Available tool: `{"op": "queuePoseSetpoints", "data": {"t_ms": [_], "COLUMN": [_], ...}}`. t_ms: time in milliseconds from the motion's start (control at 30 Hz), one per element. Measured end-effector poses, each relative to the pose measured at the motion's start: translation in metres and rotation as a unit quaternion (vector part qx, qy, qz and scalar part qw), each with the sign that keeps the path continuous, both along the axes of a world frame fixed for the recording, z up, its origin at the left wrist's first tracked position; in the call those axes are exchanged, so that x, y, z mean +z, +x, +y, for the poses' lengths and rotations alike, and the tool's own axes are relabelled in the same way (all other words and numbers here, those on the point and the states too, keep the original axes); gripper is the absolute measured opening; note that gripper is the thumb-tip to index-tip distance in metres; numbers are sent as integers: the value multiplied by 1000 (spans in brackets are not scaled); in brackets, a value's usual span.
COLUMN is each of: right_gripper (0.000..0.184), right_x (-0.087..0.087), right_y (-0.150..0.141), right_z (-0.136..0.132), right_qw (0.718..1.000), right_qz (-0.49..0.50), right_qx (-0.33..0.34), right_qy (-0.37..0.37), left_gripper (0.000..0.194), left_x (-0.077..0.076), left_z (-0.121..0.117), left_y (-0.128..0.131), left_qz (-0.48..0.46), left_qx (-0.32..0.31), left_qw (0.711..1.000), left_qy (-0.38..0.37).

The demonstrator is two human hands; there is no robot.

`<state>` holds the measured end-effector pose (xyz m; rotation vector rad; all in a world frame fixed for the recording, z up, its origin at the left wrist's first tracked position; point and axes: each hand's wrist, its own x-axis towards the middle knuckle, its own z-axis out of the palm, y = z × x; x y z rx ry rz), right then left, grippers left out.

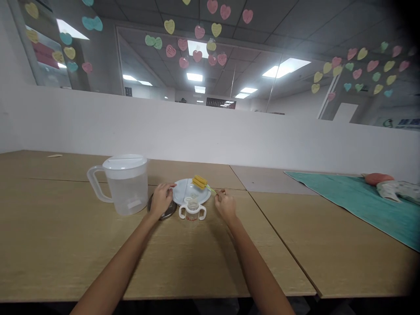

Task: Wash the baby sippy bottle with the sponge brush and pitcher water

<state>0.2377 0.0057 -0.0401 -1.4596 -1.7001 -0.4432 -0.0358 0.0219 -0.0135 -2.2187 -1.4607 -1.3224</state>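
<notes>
The sponge head [199, 182], ahead of the right hand [225, 204], was bright yellow, its stem [211, 189] pale yellow-green. Between the 2 hands, the plate [179, 190] was pale bluish white, and the bottle [192, 214] had white handles, a clear body and red lettering. Under the left hand [161, 200], the round dish [169, 212] was dark brown-grey; left of that hand, the pitcher [128, 188] was translucent white. Beneath both, the worktop [197, 262] was light brown with faint grain. Well right of the right hand, the cloth [370, 205] was teal. Far beyond the hands, heart-shaped notes [199, 32] were pink, yellow, green and blue.
</notes>
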Motion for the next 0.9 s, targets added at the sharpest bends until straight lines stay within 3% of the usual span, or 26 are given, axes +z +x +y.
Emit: {"op": "queuePoseSetpoints", "data": {"t_ms": [133, 267, 433, 533, 633, 733, 900], "right_gripper": [28, 29, 30, 29, 29, 28, 29], "right_x": [2, 3, 6, 9, 12, 12, 10], "right_y": [1, 3, 3, 1, -2, -3, -7], "right_z": [0, -1, -4, -6, -7, -7, -11], "right_qw": [999, 998, 997, 996, 994, 993, 992], "right_qz": [24, 51, 78, 92, 107, 111, 97], "right_qx": [-22, -28, -7, -17, -32, -16, 27], "right_qy": [-20, -7, 9, 7, 13, 34, 76], "left_gripper": [28, 23, 14, 13, 27, 32, 33], "left_x": [16, 20, 15, 21, 31, 34, 12], "left_z": [19, 40, 50, 48, 39, 23, -5], "left_y": [40, 68, 78, 75, 65, 48, 22], "left_qz": [117, 159, 184, 174, 140, 33, -180], "left_qx": [-51, -54, -43, -40, -38, -53, -80], "left_qw": [983, 970, 957, 963, 975, 991, 977], "left_qy": [-135, -176, -218, -204, -169, -118, -77]}}
